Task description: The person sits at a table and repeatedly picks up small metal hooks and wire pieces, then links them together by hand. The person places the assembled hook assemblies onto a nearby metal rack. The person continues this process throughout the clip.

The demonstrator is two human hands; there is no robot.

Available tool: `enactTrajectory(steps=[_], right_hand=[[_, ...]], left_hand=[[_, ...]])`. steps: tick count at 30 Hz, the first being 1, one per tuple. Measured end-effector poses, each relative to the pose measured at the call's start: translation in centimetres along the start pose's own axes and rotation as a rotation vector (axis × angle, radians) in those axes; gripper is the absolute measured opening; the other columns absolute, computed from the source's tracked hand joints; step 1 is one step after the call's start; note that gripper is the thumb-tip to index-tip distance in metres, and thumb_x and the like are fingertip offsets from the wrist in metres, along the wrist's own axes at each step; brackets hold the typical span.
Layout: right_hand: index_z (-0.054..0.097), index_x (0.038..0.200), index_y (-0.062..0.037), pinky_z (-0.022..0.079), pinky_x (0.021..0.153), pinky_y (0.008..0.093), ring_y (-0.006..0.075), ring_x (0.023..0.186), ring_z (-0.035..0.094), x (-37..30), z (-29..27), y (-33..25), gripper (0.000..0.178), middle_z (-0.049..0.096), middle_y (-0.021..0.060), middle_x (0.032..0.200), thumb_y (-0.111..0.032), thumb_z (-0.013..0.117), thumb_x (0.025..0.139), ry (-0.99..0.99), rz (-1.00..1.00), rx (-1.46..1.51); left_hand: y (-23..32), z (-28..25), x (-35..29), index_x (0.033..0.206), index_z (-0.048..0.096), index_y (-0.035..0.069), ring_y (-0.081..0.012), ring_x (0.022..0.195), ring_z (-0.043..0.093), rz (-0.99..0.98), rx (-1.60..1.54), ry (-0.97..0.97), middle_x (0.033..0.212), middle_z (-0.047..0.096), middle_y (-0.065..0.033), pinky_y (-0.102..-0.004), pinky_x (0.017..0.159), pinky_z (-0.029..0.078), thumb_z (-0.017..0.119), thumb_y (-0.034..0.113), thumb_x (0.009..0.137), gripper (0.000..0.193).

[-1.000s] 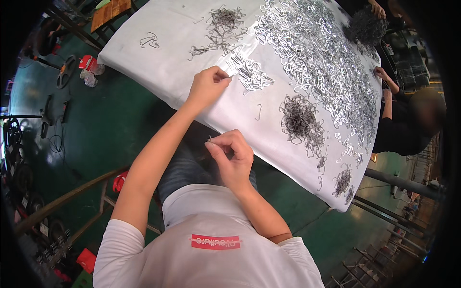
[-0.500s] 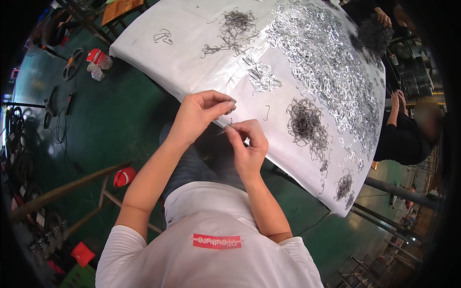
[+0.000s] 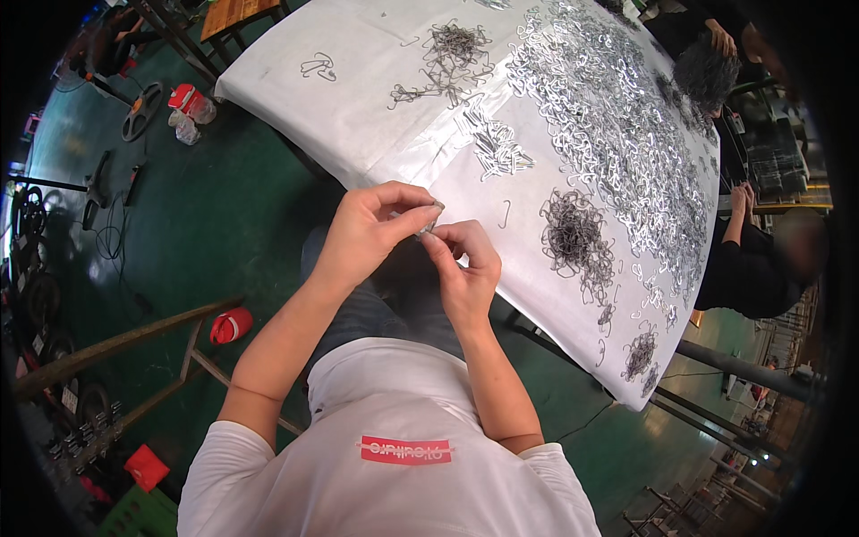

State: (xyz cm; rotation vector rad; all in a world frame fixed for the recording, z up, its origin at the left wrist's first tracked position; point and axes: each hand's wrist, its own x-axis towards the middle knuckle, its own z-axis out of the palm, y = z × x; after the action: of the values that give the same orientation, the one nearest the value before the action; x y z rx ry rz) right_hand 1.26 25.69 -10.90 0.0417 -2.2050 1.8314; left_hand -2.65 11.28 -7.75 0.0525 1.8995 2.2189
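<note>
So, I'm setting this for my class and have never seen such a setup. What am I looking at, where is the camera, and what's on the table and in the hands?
There is no machine here: a person works with a bare left hand and right hand. The camera is worn on the head and looks down; its fisheye lens bends straight edges near the rim.

A white-covered table holds a broad spread of shiny metal hooks, a small pile of slim shiny pieces and dark wire hooks in tangled clumps.

The fingertips meet at the table's edge, pinching something small and metallic, mostly hidden. Another person is at the right.
</note>
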Motion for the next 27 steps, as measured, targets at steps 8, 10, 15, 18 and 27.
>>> enactTrajectory(steps=[8, 10, 15, 18, 27], right_hand=[[0.068, 0.093, -0.0035, 0.042, 0.059, 0.0255, 0.0113, 0.068, 0.057, 0.8, -1.9, 2.1, 0.014, 0.060, 0.0041, 0.076, -0.011, 0.071, 0.082, -0.055, 0.031, -0.163], [0.068, 0.100, -0.0037, 0.045, 0.061, 0.0292, 0.0163, 0.071, 0.059, 2.4, -4.5, 4.0, 0.021, 0.064, 0.0082, 0.080, -0.015, 0.070, 0.083, 0.058, 0.246, -0.229], [0.070, 0.088, -0.0026, 0.051, 0.074, 0.0410, 0.0343, 0.083, 0.066, 5.1, -9.2, 8.7, 0.036, 0.069, 0.0173, 0.087, -0.038, 0.068, 0.079, 0.004, 0.284, -1.056], [0.071, 0.088, -0.0049, 0.052, 0.071, 0.0454, 0.0360, 0.078, 0.067, 5.8, -8.2, 9.6, 0.028, 0.070, 0.0169, 0.085, -0.031, 0.064, 0.082, -0.143, 0.306, -1.210], [0.058, 0.085, 0.0010, 0.044, 0.057, 0.0315, 0.0180, 0.060, 0.054, 7.0, -6.6, 6.4, 0.009, 0.058, 0.0094, 0.069, -0.007, 0.063, 0.084, -0.272, 0.175, -0.348]], left_hand=[[-0.2, -0.1, -0.5, 0.089, 0.071, 0.003, -0.0076, 0.079, 0.061, 0.183, 0.106, 0.042, 0.094, 0.067, -0.0032, -0.0212, 0.064, 0.045, 0.069, 0.003, 0.081, 0.008], [-0.3, -0.4, -0.8, 0.089, 0.071, 0.002, -0.0077, 0.077, 0.060, 0.169, 0.119, 0.060, 0.094, 0.067, -0.0033, -0.0212, 0.064, 0.046, 0.070, 0.003, 0.081, 0.008], [-0.3, -0.8, -1.9, 0.090, 0.070, 0.001, -0.0081, 0.079, 0.059, 0.176, 0.120, 0.116, 0.093, 0.066, -0.0034, -0.0227, 0.069, 0.048, 0.069, 0.000, 0.081, 0.009], [0.8, -0.6, -2.8, 0.093, 0.070, 0.002, -0.0090, 0.085, 0.062, 0.092, 0.121, 0.177, 0.090, 0.068, -0.0028, -0.0247, 0.077, 0.051, 0.070, 0.001, 0.082, 0.012], [2.9, -1.9, -4.3, 0.092, 0.073, 0.005, -0.0061, 0.061, 0.057, 0.367, 0.271, 0.410, 0.081, 0.071, -0.0039, -0.0224, 0.054, 0.044, 0.072, 0.012, 0.082, 0.012]])
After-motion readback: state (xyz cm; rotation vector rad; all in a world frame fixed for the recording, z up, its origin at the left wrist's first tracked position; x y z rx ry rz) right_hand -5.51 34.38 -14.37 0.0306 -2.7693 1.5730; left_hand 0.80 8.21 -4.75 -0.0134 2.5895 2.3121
